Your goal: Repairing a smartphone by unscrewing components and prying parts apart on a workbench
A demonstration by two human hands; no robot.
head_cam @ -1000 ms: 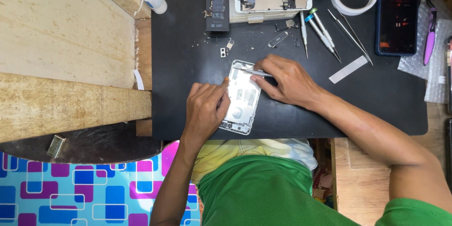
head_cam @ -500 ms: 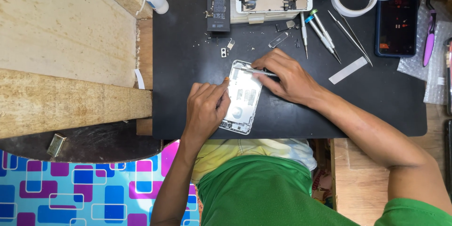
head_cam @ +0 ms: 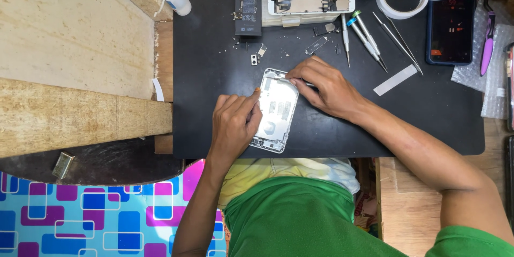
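Your left hand point(head_cam: 233, 126) steadies the opened phone housing point(head_cam: 276, 110) mid-mat point(head_cam: 214, 48), your right hand point(head_cam: 324, 85) pinching a thin tool at its top edge; removed parts lie above, so disassembly appears well advanced.

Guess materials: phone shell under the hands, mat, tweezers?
Phone shell: likely metal, pale silvery, faintly glossy. Mat: probably rubber or silicone, matte black, no glare. Tweezers: look like steel, thin, bright grey sheen.

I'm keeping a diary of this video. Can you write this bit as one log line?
left hand: steadies phone shell | right hand: thin tool at shell's top edge | mat: screwdrivers, tweezers
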